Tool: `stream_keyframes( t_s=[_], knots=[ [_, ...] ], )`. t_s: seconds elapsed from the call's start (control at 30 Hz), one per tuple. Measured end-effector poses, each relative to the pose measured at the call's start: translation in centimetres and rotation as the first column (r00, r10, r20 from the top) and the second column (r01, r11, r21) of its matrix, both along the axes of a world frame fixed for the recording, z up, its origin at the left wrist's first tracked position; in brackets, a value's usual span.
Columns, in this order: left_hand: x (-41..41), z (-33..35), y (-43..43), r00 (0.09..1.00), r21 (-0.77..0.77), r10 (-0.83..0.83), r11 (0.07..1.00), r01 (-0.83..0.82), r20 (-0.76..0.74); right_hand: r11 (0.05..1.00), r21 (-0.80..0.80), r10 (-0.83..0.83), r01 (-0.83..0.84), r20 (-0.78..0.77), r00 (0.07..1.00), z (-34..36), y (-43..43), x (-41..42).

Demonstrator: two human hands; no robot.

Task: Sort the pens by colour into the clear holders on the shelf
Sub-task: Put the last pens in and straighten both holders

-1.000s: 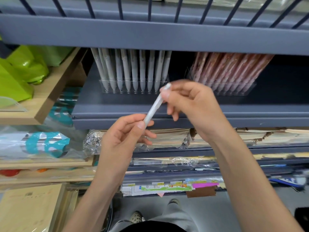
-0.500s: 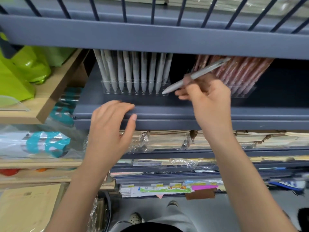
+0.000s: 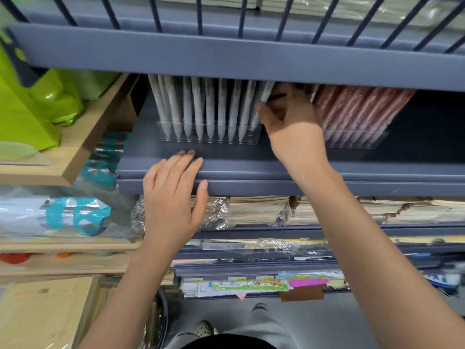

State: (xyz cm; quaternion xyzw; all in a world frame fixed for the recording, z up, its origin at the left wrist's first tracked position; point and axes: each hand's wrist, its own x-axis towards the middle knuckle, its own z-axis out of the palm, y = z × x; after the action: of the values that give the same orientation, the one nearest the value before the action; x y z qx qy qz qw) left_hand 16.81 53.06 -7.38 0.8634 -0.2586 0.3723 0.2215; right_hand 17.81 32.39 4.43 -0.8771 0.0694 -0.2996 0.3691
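In the head view, your right hand [image 3: 292, 122] pinches a white pen [image 3: 266, 91] with curled fingers, at the right end of the white row. Its tip points down to the last free slots of the left holder [image 3: 208, 138]; I cannot tell if it is seated. Your left hand [image 3: 173, 195] lies flat, fingers straight, on the shelf [image 3: 276, 170] edge. The right holder [image 3: 357, 143] is filled with pink pens. No loose pens show, so I judge the sorting almost finished.
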Motion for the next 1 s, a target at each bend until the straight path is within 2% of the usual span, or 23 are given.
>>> stream_keyframes(
  t_s=[0.23,0.43,0.53,0.6,0.67,0.77,0.87,1.0],
  knots=[
    [0.4,-0.5,0.0,0.999,0.003,-0.002,1.0,0.002,0.05,0.999,0.029,-0.038,0.04,-0.065,0.997,-1.0,0.2,0.8],
    [0.2,-0.3,0.0,0.999,0.007,-0.001,1.0,0.001,0.034,0.998,0.056,-0.024,0.025,-0.004,1.0,-1.8,0.4,0.5],
    [-0.3,0.6,-0.1,1.0,-0.011,-0.01,1.0,0.01,-0.027,0.995,0.095,-0.017,0.011,0.056,0.998,-2.7,0.9,0.1],
    [-0.6,1.6,-0.1,0.994,-0.083,-0.034,0.996,0.025,-0.107,0.994,0.111,-0.012,0.001,0.098,0.995,-3.3,1.2,-0.3],
    [-0.7,2.8,0.3,0.975,-0.249,-0.083,0.968,0.03,-0.204,0.993,0.121,-0.022,0.005,0.133,0.991,-3.6,1.4,-0.4],
    [0.7,5.0,1.3,0.959,-0.503,-0.063,0.86,-0.089,-0.277,0.991,0.132,-0.042,0.019,0.168,0.985,-3.9,1.4,-0.6],
    [3.4,6.5,2.3,0.931,-0.611,-0.072,0.772,-0.176,-0.358,0.995,0.1,-0.045,0.027,0.189,0.981,-4.0,1.4,-0.5],
    [5.9,7.1,2.6,0.893,-0.661,-0.199,0.738,-0.134,-0.403,0.994,0.11,-0.043,0.025,0.169,0.985,-4.3,1.0,-0.2]
  ],
)
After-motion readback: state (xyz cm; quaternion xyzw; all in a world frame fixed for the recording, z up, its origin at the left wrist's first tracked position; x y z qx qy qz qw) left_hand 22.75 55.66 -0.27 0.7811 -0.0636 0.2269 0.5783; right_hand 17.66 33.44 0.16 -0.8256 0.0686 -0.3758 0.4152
